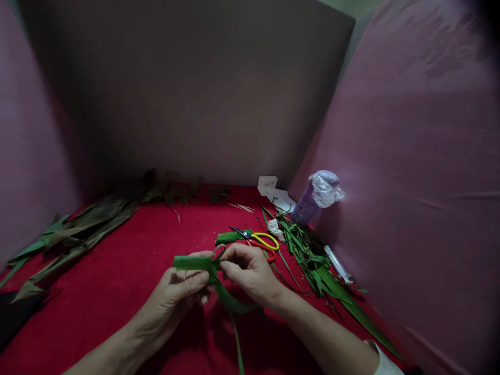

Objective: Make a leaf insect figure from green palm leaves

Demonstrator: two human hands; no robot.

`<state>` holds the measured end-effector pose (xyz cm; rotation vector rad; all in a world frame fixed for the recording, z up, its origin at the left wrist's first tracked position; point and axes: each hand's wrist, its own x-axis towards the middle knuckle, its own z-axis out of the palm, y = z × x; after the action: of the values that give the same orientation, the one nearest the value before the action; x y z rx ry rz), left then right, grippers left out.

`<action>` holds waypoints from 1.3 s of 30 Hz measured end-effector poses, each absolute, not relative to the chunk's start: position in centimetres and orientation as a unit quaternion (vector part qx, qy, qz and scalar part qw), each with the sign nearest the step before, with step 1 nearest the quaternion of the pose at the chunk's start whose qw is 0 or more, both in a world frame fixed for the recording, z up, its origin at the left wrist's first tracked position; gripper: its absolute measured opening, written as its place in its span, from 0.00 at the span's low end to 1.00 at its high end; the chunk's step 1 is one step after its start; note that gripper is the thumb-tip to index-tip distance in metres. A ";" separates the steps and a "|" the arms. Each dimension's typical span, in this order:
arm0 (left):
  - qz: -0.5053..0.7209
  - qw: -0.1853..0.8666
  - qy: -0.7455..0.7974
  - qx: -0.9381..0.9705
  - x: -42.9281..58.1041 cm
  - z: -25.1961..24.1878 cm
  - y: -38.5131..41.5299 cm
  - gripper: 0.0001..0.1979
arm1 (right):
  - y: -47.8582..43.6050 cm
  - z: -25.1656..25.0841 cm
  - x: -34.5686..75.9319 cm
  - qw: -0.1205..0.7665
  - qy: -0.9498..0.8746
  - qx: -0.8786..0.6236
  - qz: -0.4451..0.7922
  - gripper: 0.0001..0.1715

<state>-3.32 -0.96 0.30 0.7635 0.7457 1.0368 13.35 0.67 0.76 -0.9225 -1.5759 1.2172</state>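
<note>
Between my two hands is a folded green leaf strip (pixel 192 263), with a small loop at its top and long tails hanging below. My left hand (pixel 182 289) grips the folded part, thumb pressed on the near side and fingers behind it. At the loop, my right hand (pixel 246 271) pinches the strip between thumb and fingertips. Just beyond my right hand lie scissors (pixel 265 240) with one yellow and one red handle. Their blades rest over a short piece of green leaf (pixel 230 237).
Long dried leaves (pixel 89 224) lie on the red cloth (pixel 156 234) at left. A heap of green leaf scraps (pixel 304 250) spreads at right, beside a syringe-like clear tube (pixel 338 264). Behind stand a purple container (pixel 307 205) with clear plastic on top, white papers (pixel 281 198) and thin sticks (pixel 242 207).
</note>
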 end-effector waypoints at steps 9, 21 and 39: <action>0.464 0.698 0.344 0.424 -3.3 0.4 -1.2 0.02 | 0.4 1.1 13.4 0.449 -0.665 -0.391 0.450 0.04; 0.469 0.678 0.360 0.436 -3.3 0.4 -1.2 0.02 | 0.3 1.1 13.3 0.458 -0.666 -0.384 0.446 0.05; 0.508 0.613 0.390 0.463 -3.2 0.3 -1.3 0.04 | -0.4 1.6 13.3 0.430 -0.698 -0.429 0.378 0.05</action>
<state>-3.17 -1.28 0.30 1.0689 0.8985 1.1717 13.25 -0.38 1.63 -1.0709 -1.7415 0.9434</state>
